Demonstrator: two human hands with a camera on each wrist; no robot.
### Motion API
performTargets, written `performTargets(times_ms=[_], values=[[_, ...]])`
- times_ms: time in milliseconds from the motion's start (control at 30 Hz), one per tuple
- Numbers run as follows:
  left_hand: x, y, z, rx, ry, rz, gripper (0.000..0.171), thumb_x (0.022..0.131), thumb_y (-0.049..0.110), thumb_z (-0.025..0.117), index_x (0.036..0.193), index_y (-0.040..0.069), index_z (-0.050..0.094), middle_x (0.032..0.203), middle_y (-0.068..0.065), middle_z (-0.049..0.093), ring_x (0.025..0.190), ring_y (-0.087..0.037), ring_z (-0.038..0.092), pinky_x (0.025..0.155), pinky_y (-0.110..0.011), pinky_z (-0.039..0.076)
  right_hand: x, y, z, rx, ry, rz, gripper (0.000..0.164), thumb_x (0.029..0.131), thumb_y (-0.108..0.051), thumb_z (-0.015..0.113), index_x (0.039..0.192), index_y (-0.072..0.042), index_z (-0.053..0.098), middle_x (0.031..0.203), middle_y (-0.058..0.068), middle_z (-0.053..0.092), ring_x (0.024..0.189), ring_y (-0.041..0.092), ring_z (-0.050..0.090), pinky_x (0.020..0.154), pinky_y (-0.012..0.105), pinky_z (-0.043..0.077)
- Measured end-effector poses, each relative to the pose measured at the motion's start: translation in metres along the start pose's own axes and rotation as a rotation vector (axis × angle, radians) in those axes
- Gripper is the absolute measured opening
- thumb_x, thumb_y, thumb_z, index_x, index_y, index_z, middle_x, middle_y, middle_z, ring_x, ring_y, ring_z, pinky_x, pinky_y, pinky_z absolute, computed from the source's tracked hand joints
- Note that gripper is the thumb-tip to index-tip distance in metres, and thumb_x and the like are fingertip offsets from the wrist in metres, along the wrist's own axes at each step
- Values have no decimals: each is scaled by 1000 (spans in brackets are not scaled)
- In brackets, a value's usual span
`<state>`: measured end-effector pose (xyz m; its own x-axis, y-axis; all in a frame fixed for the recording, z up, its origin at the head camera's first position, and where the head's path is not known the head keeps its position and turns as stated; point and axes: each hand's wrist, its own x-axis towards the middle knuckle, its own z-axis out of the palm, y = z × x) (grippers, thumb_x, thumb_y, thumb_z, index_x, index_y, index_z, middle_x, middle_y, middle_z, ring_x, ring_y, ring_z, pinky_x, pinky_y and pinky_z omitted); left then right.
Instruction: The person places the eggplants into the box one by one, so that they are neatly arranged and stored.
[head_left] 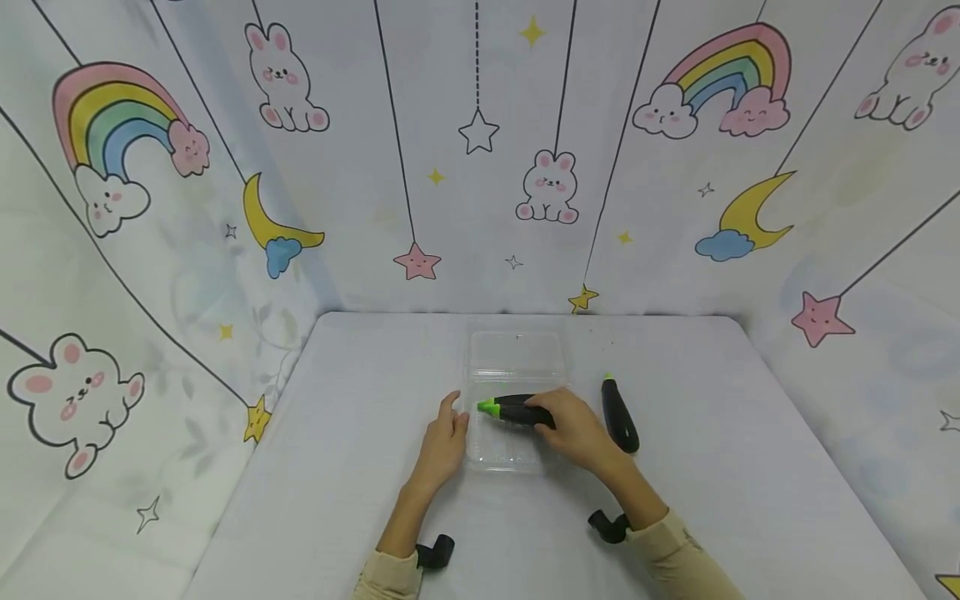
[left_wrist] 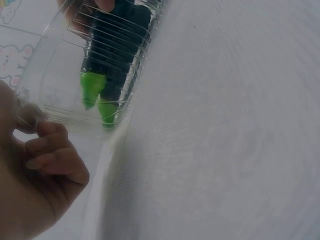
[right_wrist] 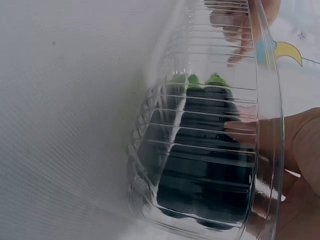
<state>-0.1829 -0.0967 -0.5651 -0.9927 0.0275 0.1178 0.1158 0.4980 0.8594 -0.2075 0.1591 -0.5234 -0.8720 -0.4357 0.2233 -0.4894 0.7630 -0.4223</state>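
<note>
Two black highlighters with bright green tips, the nearer highlighter [head_left: 517,413] and the farther highlighter [head_left: 513,399], lie side by side across a clear plastic box [head_left: 498,460], tips to the left. My right hand [head_left: 573,427] grips the nearer one by its thick black end. At the box's left edge, my left hand [head_left: 442,446] holds the rim with thumb and fingers, index finger raised. Through the ribbed wall the left wrist view shows the green tips [left_wrist: 93,90] low in the box. In the right wrist view the black bodies [right_wrist: 205,155] show through the plastic.
A third black highlighter [head_left: 619,417] lies on the white table [head_left: 360,383] just right of the box, green end pointing away. The box's clear lid [head_left: 517,350] lies folded back behind it. A patterned cloth [head_left: 480,225] hangs around the table's back and sides.
</note>
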Motion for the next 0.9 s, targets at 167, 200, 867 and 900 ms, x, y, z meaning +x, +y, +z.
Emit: performTargets(times_ms=[167,200,867,900], values=[[1,1,0,7,-2,2,49,111,17,48,155,-1,38,75,2,45,61,-10,39,56,-26,36,1,1,3,-17,-16,-6,41,84,-8,88,122,-13,75,123,4,73,119,22,65,101,43,52],[1,2,0,9,-2,3,49,111,17,48,155,-1,38,75,2,45,60,-10,38,56,-26,36,2,1,4,-21,-16,-8,41,83,-8,88,122,-12,75,123,4,73,118,22,65,101,43,52],[0,0,1,2,-7,-13,49,111,17,49,156,-1,38,76,2,47,62,-10,40,56,-26,37,3,3,13,-94,5,-52,38,81,-11,90,117,-13,78,118,4,68,112,25,61,98,44,52],[0,0,1,1,-7,-13,49,111,17,49,156,-1,38,76,2,47,62,-10,40,57,-26,37,3,3,14,-95,6,-49,38,81,-11,90,117,-13,78,118,4,68,111,25,60,97,44,52]])
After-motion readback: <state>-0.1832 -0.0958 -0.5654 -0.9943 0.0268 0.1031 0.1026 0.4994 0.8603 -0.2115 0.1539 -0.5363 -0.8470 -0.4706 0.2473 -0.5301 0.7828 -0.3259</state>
